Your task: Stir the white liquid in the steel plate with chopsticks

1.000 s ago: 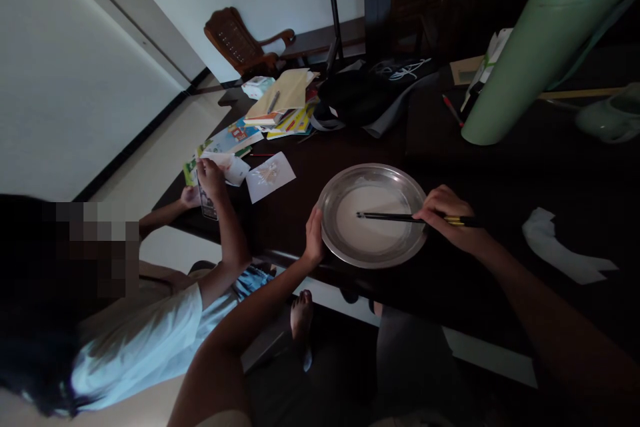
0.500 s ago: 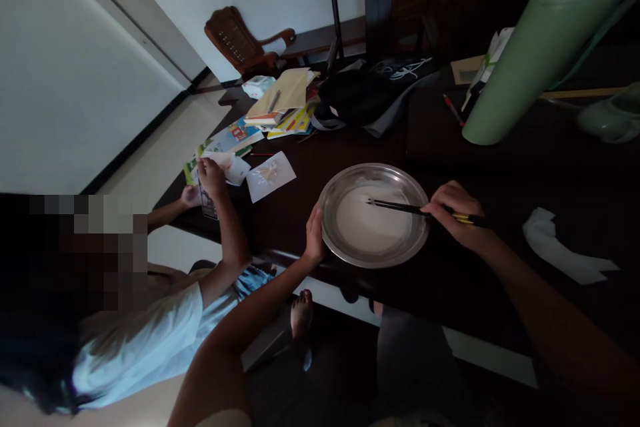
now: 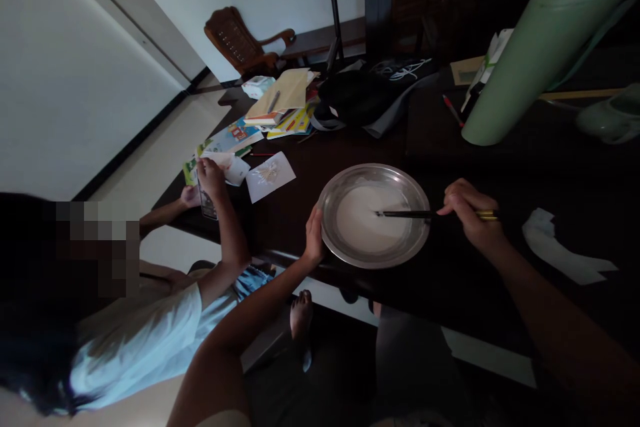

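Note:
A round metal basin (image 3: 420, 240) holds a whitish, milky liquid (image 3: 367, 230) and rests on the dark table. My left hand (image 3: 314, 235) grips its near left rim, fingers partly hidden by the side. Black chopsticks with gold ends (image 3: 413, 214) reach over the right rim, held close together, their tips at the liquid. My right hand (image 3: 470, 207) is closed round their upper part, just right of the basin.
At left, another person's hand (image 3: 213, 177) holds a phone (image 3: 207, 203). Cotton swabs (image 3: 269, 173) lie on white paper nearby. Books (image 3: 290, 121) and a black bag (image 3: 355, 97) are behind. A green flask (image 3: 525, 67) stands at right, crumpled tissue (image 3: 563, 250) nearer.
My right hand has moved a little to the right and the chopsticks have shifted right and slightly down in the liquid, their tips closer together. My left hand stays at the rim.

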`<state>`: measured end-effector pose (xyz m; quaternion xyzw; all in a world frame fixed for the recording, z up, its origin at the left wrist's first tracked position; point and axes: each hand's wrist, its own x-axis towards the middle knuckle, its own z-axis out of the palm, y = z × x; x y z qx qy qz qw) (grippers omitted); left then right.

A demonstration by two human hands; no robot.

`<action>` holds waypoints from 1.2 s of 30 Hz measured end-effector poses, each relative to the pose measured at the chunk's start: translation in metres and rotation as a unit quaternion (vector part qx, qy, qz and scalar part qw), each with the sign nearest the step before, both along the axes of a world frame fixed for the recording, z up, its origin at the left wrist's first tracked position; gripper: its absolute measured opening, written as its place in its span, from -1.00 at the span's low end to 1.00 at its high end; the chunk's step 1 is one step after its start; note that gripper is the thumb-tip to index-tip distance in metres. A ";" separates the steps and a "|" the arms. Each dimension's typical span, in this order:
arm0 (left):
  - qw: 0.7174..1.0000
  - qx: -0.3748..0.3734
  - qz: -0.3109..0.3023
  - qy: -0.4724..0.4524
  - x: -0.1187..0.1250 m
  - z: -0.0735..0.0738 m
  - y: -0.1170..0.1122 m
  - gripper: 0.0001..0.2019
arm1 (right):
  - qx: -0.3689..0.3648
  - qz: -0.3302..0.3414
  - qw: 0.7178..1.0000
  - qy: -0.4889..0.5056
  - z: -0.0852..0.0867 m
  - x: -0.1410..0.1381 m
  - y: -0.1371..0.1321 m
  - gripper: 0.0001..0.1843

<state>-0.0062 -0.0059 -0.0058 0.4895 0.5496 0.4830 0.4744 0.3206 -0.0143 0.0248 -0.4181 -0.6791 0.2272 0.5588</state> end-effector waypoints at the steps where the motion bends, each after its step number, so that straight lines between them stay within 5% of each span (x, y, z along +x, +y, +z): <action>1: 1.000 0.011 0.006 -0.002 0.001 0.000 0.001 -0.47 | -0.009 0.012 1.000 0.011 0.000 0.000 0.000 -0.46; 7: 0.999 0.033 0.015 -0.006 0.006 0.000 0.000 -0.39 | -0.032 0.030 0.996 -0.073 0.001 -0.006 0.000 -0.62; 13: 0.999 0.032 0.017 -0.010 0.006 0.001 0.000 -0.46 | -0.017 0.005 1.000 0.001 0.002 0.000 -0.001 -0.47; 20: 1.000 0.013 0.022 0.005 0.008 0.005 0.000 -0.42 | -0.023 0.027 0.996 -0.078 0.002 -0.008 -0.001 -0.65; 26: 0.999 0.033 0.016 0.024 0.007 0.005 -0.001 -0.40 | 0.009 0.037 0.999 -0.019 0.004 -0.002 -0.002 -0.50; 32: 0.999 0.027 0.021 0.018 0.006 0.003 0.000 -0.39 | -0.030 0.031 0.996 -0.078 0.002 -0.007 -0.001 -0.61; 36: 1.000 0.016 0.021 0.007 0.007 0.003 0.000 -0.36 | -0.002 0.014 1.000 -0.004 0.000 -0.001 0.000 -0.51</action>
